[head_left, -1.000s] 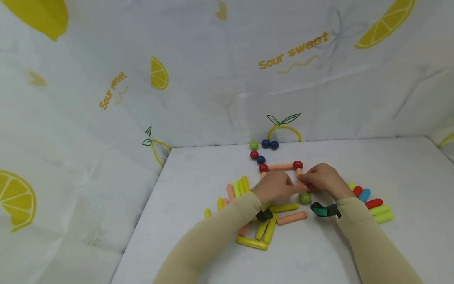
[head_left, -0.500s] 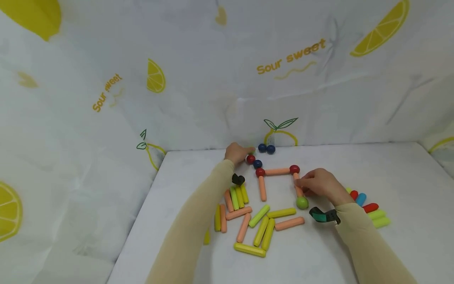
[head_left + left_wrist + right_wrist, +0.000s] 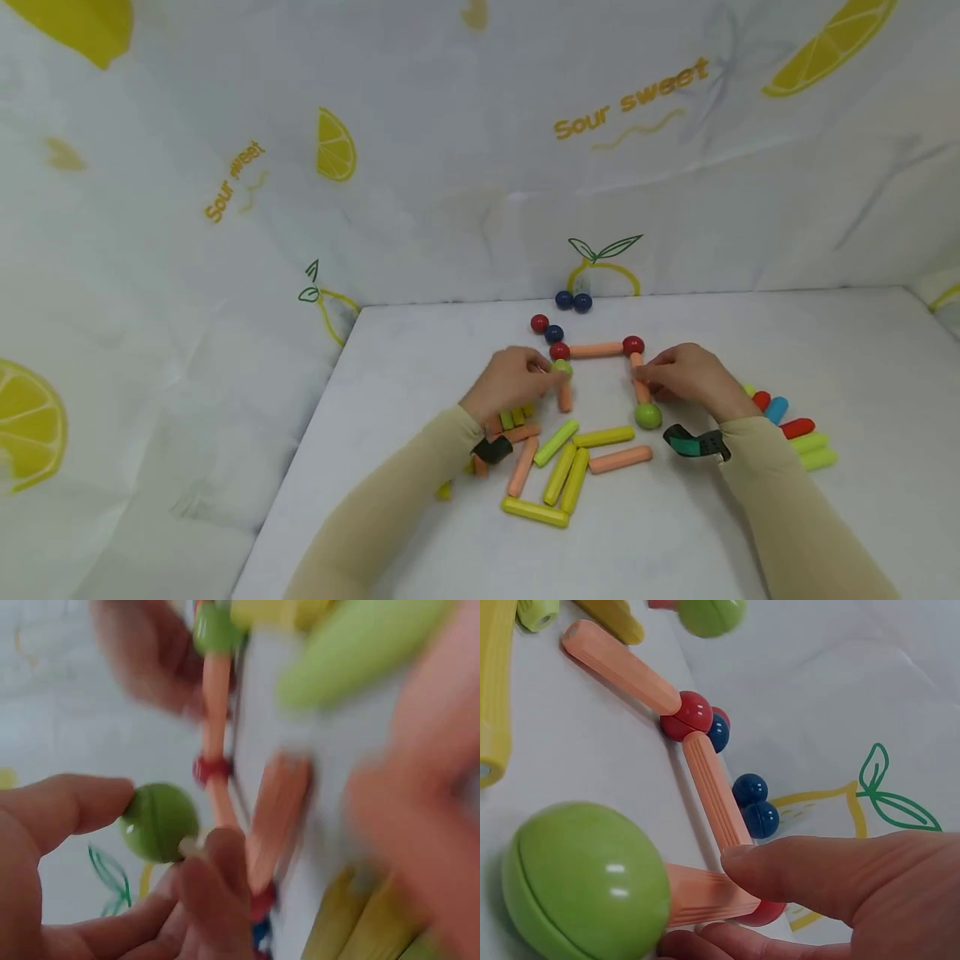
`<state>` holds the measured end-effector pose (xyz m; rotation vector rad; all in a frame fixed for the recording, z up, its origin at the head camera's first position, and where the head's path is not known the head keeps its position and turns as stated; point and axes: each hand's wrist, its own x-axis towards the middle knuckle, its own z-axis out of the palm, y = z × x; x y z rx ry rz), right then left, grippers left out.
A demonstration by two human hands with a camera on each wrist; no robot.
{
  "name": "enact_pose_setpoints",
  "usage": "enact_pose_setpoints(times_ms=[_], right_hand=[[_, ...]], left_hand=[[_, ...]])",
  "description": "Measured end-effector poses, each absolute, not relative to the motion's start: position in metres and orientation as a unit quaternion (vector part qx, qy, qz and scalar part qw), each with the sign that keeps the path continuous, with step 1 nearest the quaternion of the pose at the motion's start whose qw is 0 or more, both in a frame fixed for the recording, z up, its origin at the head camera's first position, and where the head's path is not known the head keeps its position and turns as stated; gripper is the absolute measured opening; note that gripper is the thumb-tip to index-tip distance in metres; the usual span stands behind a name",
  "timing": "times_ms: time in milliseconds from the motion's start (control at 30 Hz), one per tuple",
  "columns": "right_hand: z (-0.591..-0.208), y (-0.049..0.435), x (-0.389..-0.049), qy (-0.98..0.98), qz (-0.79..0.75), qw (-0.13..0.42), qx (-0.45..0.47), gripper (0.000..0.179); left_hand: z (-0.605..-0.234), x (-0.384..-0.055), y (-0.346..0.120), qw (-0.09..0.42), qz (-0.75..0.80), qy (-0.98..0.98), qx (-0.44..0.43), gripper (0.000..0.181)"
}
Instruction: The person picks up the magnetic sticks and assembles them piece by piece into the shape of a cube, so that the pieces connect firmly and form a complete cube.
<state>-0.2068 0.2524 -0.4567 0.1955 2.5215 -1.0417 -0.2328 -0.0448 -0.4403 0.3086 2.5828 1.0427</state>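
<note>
My left hand pinches a green ball between thumb and fingers, above the left side of a three-sided frame. That frame is built of salmon-coloured ribbed rods with red balls at two corners: a back rod, a left rod and a right rod. One red ball is at the back left corner, the other red ball at the back right. My right hand pinches the right rod, whose near end carries another green ball.
Two dark blue balls lie at the table's back edge; a loose red ball and a blue ball sit beside the frame. Yellow rods, a salmon rod and others lie nearer; more coloured rods are at right.
My left hand reached to the back left, took the green ball there and brought it forward to the left rod. My right hand has kept its pinch on the right rod.
</note>
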Motion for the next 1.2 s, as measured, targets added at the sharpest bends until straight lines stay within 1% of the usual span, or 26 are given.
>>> enact_pose_setpoints(times_ms=[100,167,233,433,500,600,767,867,933,1033,1100,1200], right_hand=[[-0.457,0.253,-0.207,0.904,-0.372,0.201,0.070,0.065],[-0.457,0.252,-0.207,0.903,-0.373,0.201,0.071,0.065],[-0.458,0.252,-0.207,0.903,-0.373,0.202,0.071,0.066],[-0.459,0.254,-0.208,0.901,-0.373,0.210,0.073,0.067],[-0.459,0.254,-0.209,0.901,-0.373,0.209,0.070,0.067],[-0.459,0.254,-0.211,0.902,-0.373,0.208,0.068,0.066],[-0.462,0.253,-0.213,0.899,-0.374,0.213,0.075,0.065],[-0.461,0.251,-0.214,0.899,-0.375,0.209,0.081,0.063],[-0.461,0.250,-0.214,0.899,-0.377,0.206,0.087,0.063],[-0.460,0.249,-0.214,0.898,-0.378,0.203,0.091,0.062],[-0.460,0.249,-0.214,0.899,-0.379,0.201,0.091,0.063],[-0.460,0.248,-0.214,0.901,-0.375,0.199,0.089,0.063]], left_hand=[[-0.446,-0.205,-0.041,0.208,0.357,0.900,0.141,0.033],[-0.451,-0.194,-0.039,0.220,0.359,0.895,0.148,0.031],[-0.455,-0.190,-0.037,0.226,0.360,0.893,0.147,0.031],[-0.462,-0.185,-0.034,0.280,0.386,0.873,0.105,0.029],[-0.463,-0.184,-0.034,0.277,0.391,0.872,0.097,0.029],[-0.463,-0.183,-0.033,0.258,0.383,0.882,0.096,0.032],[-0.465,-0.184,-0.033,0.221,0.327,0.913,0.102,0.050],[-0.465,-0.185,-0.033,0.197,0.298,0.927,0.113,0.054],[-0.465,-0.185,-0.032,0.184,0.288,0.932,0.120,0.052],[-0.465,-0.186,-0.030,0.172,0.280,0.936,0.128,0.040],[-0.464,-0.187,-0.029,0.171,0.279,0.936,0.126,0.033],[-0.463,-0.189,-0.030,0.178,0.278,0.936,0.125,0.028]])
